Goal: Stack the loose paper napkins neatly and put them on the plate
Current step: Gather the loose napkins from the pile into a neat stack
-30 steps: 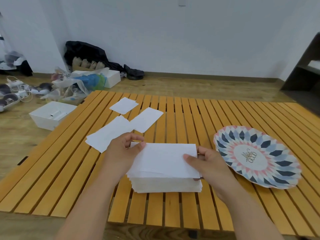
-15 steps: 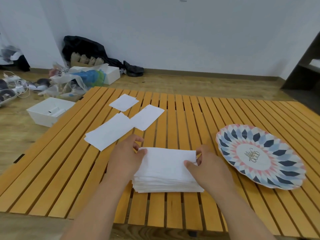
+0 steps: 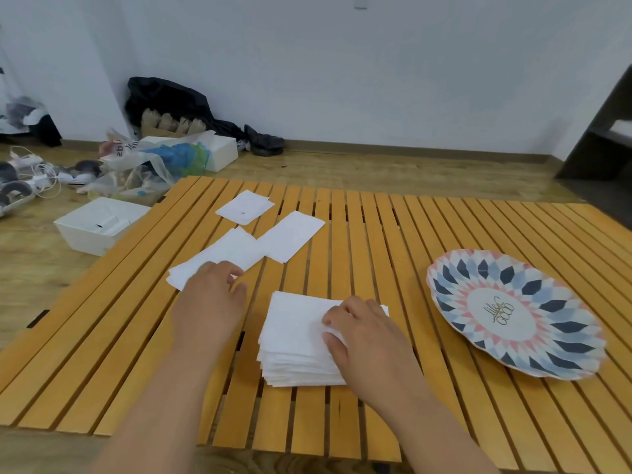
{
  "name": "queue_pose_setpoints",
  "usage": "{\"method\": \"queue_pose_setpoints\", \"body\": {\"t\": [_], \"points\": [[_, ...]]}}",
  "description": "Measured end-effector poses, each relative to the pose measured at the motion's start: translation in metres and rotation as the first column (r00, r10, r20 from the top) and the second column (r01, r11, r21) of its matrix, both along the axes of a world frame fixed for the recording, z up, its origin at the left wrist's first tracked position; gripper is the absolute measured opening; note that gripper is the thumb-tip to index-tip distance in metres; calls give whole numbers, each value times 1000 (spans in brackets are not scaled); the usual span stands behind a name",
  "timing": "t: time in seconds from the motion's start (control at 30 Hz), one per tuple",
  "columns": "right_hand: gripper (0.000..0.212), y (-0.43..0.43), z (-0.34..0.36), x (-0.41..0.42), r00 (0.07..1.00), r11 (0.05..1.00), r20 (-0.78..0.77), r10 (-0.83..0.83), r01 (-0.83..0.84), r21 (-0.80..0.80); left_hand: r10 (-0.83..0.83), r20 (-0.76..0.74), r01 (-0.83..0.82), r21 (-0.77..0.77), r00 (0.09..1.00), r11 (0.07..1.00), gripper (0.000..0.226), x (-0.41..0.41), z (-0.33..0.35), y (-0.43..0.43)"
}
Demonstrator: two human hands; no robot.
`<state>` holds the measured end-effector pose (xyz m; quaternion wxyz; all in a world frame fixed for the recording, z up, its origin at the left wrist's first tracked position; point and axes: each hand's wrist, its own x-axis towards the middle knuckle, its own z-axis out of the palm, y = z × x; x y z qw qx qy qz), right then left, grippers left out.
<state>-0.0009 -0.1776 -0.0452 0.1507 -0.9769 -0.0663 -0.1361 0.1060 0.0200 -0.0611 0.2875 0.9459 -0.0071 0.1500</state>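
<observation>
Three loose napkins lie flat on the table (image 3: pixel 410 234), around 11 o'clock from the stack (image 3: pixel 294 340): the far napkin (image 3: pixel 244 206), the middle napkin (image 3: pixel 290 236) at its 5 o'clock, and the near napkin (image 3: pixel 219 256) at the middle one's 8 o'clock. Those last two meet at a corner; touching or overlapping, we cannot tell. The stack sits near the table's front edge, its edges slightly stepped, not yet on the plate (image 3: pixel 455 278), which is well apart at the stack's 3 o'clock. Our right hand (image 3: pixel 366 340) lies on the stack's right half, fingers curled, the top sheet puckered between thumb and fingertips, so we log it as pinching the stack. Our left hand (image 3: pixel 208 302) is at the stack's 10 o'clock, off the stack, curled fingers touching the near napkin's near end; gripping or not, we cannot tell. A white box (image 3: pixel 99 227) sits on the floor at the table's 9 o'clock.
</observation>
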Motion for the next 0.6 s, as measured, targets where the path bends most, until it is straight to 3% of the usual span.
{"method": "queue_pose_setpoints", "body": {"t": [0.2, 0.37, 0.6], "points": [[25, 0, 3, -1, 999, 999, -25, 21, -20, 35, 53, -9, -51, 172, 999, 984, 31, 15, -27, 28], [26, -1, 5, 0, 998, 998, -56, 25, -22, 51, 88, 24, -91, 156, 996, 983, 33, 23, -29, 32], [26, -3, 7, 0, 995, 998, -95, 30, -25, 53, 100, 50, -108, 184, 994, 977, 18, 26, -29, 37]]}}
